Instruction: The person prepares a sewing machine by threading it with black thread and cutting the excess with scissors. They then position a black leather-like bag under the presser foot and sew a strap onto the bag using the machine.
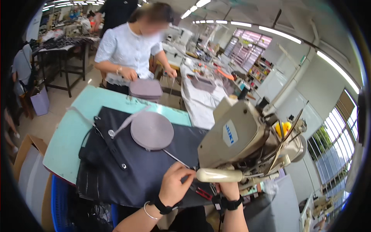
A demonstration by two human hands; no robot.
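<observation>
Both hands [175,187] are tucked in by the beige sewing machine [216,144], and there's a fat grey strap coil [152,130] sitting on black material [119,178] over the turquoise worktop [83,112].

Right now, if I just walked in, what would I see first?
Probably the big beige sewing machine right of centre, with the left hand close by. Then maybe the round mauve-grey roll on the black material in the middle. A small bright yellow thing pops out further right.

My roll of strap [152,130] is plain mauve-grey, the sheet [143,174] under it black, my desk [87,102] pale turquoise. I see a beige sewing machine [222,137] and a blue crate [59,208].
</observation>
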